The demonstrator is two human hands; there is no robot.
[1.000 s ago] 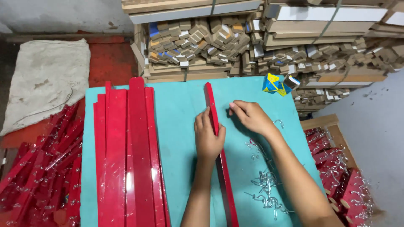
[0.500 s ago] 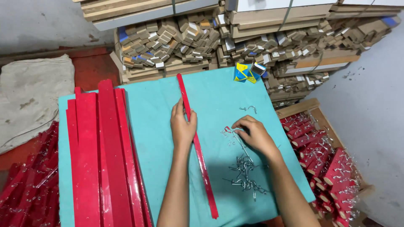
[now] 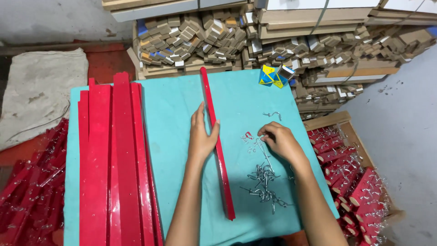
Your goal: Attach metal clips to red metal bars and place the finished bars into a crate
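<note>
Head view: the left hand lies flat and open on the long red strip, which runs lengthwise down the teal table, seemingly pinning it so it cannot slide. The right hand curls over the scattered metal hooks just right of the strip, fingertips pinched, though whether they hold a hook I cannot tell. Stacked red strips wait at the left

Small workshop or packing floor; teal-covered desk stacked with red strips; bundled cardboard pieces piled behind; wooden crate of red parts; bare concrete floor.
</note>
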